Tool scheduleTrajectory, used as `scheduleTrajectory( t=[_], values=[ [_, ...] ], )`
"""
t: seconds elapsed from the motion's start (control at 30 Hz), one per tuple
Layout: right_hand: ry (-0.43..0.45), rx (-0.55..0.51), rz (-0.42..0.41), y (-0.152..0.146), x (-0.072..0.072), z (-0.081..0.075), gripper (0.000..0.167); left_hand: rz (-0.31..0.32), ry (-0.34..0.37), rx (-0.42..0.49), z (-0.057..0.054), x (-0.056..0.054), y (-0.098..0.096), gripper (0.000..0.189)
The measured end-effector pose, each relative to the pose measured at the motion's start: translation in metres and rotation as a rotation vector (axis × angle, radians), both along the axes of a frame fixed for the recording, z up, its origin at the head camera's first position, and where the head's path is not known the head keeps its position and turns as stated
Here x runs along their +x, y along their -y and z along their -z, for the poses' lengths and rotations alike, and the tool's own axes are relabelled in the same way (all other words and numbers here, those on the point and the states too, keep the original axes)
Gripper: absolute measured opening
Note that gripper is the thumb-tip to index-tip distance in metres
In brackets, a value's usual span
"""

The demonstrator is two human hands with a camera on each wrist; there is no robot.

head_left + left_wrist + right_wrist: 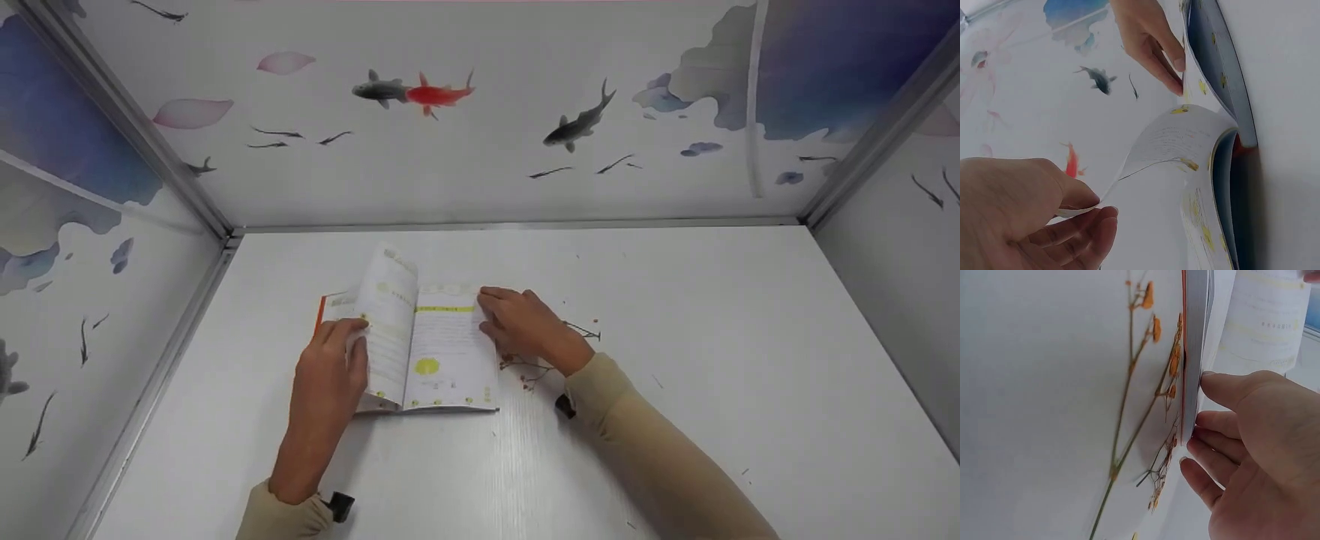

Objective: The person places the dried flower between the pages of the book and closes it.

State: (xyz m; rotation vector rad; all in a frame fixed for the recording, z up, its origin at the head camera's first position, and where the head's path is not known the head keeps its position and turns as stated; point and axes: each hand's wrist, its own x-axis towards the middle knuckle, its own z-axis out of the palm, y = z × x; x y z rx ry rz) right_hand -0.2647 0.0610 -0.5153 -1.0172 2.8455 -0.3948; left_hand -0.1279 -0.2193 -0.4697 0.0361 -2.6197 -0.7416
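An open book (450, 345) with yellow-marked printed pages lies on the white table. My left hand (330, 375) pinches a raised page (388, 322) between thumb and fingers at its outer edge; the left wrist view shows the page (1157, 138) curving up from the spine. On the right side of the book, my right hand (529, 326) rests at the outer edge of the page. In the right wrist view, that hand's thumb and fingertips (1207, 379) touch the book's edge. Dried flower sprigs (1123, 416) with orange blossoms lie beside the book, partly hidden under the right forearm in the head view.
The white table (675, 300) is bounded by printed panels with fish and petals at the back (495, 150) and both sides. Small dark bits of stem (658, 381) are scattered on the table to the right.
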Motion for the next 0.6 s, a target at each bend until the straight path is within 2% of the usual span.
scheduleTrajectory(
  t=[0.23, 0.6],
  values=[
    [-0.055, 0.002, -0.005, -0.001, 0.003, 0.004, 0.054, -0.036, 0.035, -0.005, 0.008, 0.006, 0.017, 0.027],
    [-0.062, -0.016, -0.007, -0.005, 0.001, 0.005, 0.055, -0.108, 0.152, -0.031, 0.019, 0.011, 0.037, 0.03]
  ],
)
